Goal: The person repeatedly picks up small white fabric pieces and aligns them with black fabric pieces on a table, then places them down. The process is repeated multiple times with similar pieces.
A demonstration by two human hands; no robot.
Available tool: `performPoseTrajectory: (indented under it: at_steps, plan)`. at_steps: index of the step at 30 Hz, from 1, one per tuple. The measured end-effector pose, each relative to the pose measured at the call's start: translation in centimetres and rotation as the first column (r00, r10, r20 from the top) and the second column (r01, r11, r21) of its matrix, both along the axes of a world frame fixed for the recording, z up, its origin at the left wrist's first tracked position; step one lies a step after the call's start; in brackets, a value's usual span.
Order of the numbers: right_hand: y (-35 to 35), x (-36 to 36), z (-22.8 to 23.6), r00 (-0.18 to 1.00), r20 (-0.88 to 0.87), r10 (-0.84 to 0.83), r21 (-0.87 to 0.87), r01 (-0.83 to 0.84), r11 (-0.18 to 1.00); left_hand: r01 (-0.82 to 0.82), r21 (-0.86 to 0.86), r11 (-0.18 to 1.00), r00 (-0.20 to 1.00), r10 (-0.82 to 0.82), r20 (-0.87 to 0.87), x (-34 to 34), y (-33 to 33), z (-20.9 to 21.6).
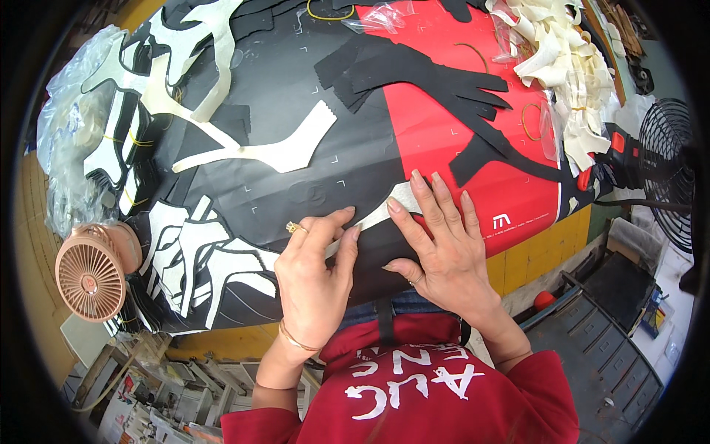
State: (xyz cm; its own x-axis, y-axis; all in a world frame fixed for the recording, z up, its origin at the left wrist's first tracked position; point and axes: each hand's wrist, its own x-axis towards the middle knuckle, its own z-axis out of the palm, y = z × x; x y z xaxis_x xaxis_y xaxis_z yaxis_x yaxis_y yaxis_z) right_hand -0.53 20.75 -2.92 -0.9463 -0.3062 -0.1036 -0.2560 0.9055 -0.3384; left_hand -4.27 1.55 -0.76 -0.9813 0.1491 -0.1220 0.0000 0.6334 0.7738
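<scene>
1. Your left hand [314, 270] had its fingers bent, thumb and index at the left part of the white cut strip [401, 197]; couldn't tell if they pinched it.
2. Your right hand [451, 255] lay palm down over the strip's right part, fingers spread, gripping nothing.
3. Strip sat on the black-and-red sheet [285, 66], near your edge.
4. Black-backed white pieces [203, 240] were heaped left, beside the pink fan [90, 272].
5. Black cutouts [421, 74] lay beyond your right hand.
</scene>
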Motion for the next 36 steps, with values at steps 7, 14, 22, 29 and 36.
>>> performPoseTrajectory:
  at_steps: [7,14,22,29,36]
  plan:
    - [-1.7,0.4,1.1,0.995,-0.087,0.040,0.058,-0.035,0.998,-0.039,-0.010,0.999,0.999,0.038,-0.035,0.0,0.7,-0.2]
    - [-0.9,0.8,0.7,0.997,0.035,0.069,0.022,-0.070,0.997,-0.080,0.044,0.996,0.991,0.074,0.112,1.4,-1.2,1.5]
    - [1.0,1.5,0.1,0.998,0.030,0.052,0.071,-0.054,0.996,-0.273,0.229,0.934,0.956,0.237,0.172,2.5,-1.6,-0.2]
    - [1.0,1.6,0.1,0.998,0.022,0.052,0.072,-0.054,0.996,-0.318,0.178,0.931,0.946,0.324,-0.005,2.3,-1.1,-0.7]
    - [1.0,1.5,0.2,0.997,0.056,0.053,0.060,-0.057,0.997,-0.325,0.123,0.938,0.941,0.333,-0.053,2.3,-0.9,-1.0]
